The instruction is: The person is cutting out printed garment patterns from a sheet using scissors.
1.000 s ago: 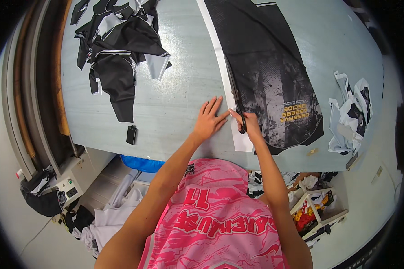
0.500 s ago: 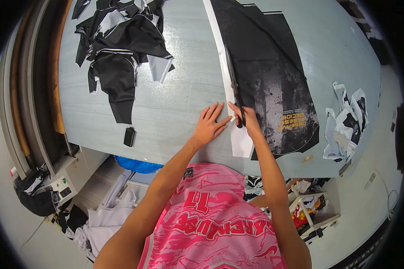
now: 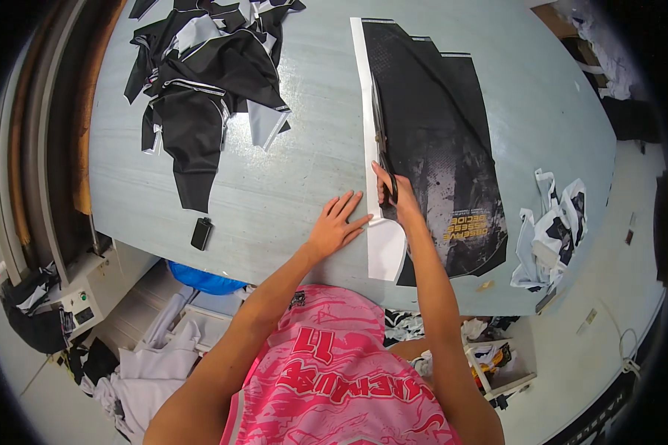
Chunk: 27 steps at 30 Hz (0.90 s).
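Note:
A long black fabric panel with grey mottled print and yellow lettering [image 3: 445, 133] lies on the pale blue-grey table, bordered on its left by a white strip [image 3: 386, 252]. My right hand [image 3: 397, 189] grips black-handled scissors [image 3: 378, 119], whose long blades lie along that border, pointing away from me. The strip's near part is wider and has a curved cut edge beside the panel. My left hand [image 3: 334, 226] rests spread on the table just left of the strip, a fingertip at its edge.
Black fabric pieces [image 3: 200, 148] are piled at the table's left, with a small black object [image 3: 202, 233] below them. White scraps [image 3: 549, 237] lie at the right. A machine with rollers [image 3: 44, 148] borders the left side; fabric [image 3: 148, 374] and shelving [image 3: 497, 371] are underneath.
My right hand and the scissors have advanced away from me along the strip, exposing more of its cut near part. The whole view has shifted, showing more of the table's far side.

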### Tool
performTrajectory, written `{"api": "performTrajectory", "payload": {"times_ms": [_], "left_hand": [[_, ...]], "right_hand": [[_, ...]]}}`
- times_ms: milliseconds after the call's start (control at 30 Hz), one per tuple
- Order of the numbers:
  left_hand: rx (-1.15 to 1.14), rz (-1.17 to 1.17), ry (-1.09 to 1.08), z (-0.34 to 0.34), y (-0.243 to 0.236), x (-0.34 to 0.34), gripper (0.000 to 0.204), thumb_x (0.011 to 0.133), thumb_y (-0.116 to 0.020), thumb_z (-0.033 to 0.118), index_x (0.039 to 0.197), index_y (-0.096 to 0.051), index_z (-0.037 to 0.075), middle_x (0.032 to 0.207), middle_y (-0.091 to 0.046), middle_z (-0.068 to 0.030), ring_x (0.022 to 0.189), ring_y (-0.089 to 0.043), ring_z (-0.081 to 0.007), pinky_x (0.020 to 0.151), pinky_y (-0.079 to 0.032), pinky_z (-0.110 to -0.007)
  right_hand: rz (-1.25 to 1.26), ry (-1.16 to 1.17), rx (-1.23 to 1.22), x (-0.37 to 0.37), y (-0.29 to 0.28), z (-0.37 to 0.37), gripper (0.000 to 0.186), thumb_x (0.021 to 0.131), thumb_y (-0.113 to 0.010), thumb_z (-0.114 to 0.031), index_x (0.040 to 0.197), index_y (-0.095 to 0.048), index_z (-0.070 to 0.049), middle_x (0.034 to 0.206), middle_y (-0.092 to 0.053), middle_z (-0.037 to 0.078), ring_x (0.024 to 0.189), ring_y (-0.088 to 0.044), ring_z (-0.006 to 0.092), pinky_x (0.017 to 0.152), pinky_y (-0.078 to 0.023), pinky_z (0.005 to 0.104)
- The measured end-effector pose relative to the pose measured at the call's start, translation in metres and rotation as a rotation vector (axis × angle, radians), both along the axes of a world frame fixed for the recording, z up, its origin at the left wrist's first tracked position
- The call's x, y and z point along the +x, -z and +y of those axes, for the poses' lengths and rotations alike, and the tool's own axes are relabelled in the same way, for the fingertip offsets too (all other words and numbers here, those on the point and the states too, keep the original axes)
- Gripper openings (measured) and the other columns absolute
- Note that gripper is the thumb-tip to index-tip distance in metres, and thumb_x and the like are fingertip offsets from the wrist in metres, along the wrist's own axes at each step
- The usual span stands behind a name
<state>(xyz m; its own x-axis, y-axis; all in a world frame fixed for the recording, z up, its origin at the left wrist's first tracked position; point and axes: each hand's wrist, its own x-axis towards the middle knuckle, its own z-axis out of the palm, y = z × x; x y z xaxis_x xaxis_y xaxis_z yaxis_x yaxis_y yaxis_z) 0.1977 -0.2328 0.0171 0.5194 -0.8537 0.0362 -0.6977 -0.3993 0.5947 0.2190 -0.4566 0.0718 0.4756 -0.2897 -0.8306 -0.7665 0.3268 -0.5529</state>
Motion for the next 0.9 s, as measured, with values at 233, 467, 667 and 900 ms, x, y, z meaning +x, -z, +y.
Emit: {"api": "performTrajectory", "payload": {"times_ms": [233, 467, 667, 900], "left_hand": [[0.003, -0.015, 0.020, -0.002, 0.001, 0.000, 0.045, 0.098, -0.066, 0.037, 0.143, -0.063, 0.033, 0.167, -0.034, -0.0137, 0.153, -0.033, -0.0317, 0.120, -0.030, -0.050], [0.007, -0.005, 0.013, 0.006, 0.002, 0.000, 0.046, 0.098, -0.066, 0.036, 0.144, -0.062, 0.034, 0.167, -0.034, -0.0148, 0.152, -0.034, -0.0332, 0.120, -0.030, -0.051], [-0.002, -0.025, 0.021, 0.001, 0.001, 0.004, 0.046, 0.098, -0.065, 0.037, 0.144, -0.061, 0.033, 0.168, -0.033, -0.0138, 0.153, -0.033, -0.0319, 0.121, -0.029, -0.050], [0.015, -0.027, 0.026, 0.001, -0.003, 0.004, 0.047, 0.098, -0.064, 0.037, 0.145, -0.060, 0.033, 0.168, -0.034, -0.0146, 0.153, -0.033, -0.0318, 0.121, -0.030, -0.050]], "right_hand": [[-0.038, 0.035, -0.051, 0.031, 0.014, 0.000, 0.057, 0.081, -0.083, -0.060, 0.064, -0.057, -0.012, 0.059, -0.053, 0.000, 0.052, -0.053, 0.0109, 0.052, -0.040, 0.0252], [0.000, 0.035, -0.048, 0.055, 0.006, 0.000, 0.056, 0.080, -0.087, -0.056, 0.064, -0.057, -0.011, 0.059, -0.053, -0.001, 0.051, -0.053, 0.0100, 0.051, -0.041, 0.0248], [-0.089, 0.055, -0.066, 0.082, 0.012, -0.012, 0.056, 0.076, -0.090, -0.054, 0.065, -0.054, -0.012, 0.061, -0.052, -0.002, 0.050, -0.053, 0.0089, 0.050, -0.045, 0.0244], [-0.090, 0.034, -0.048, 0.108, 0.017, -0.026, 0.055, 0.077, -0.089, -0.056, 0.068, -0.058, -0.011, 0.062, -0.055, -0.001, 0.052, -0.054, 0.0098, 0.051, -0.043, 0.0255]]}}
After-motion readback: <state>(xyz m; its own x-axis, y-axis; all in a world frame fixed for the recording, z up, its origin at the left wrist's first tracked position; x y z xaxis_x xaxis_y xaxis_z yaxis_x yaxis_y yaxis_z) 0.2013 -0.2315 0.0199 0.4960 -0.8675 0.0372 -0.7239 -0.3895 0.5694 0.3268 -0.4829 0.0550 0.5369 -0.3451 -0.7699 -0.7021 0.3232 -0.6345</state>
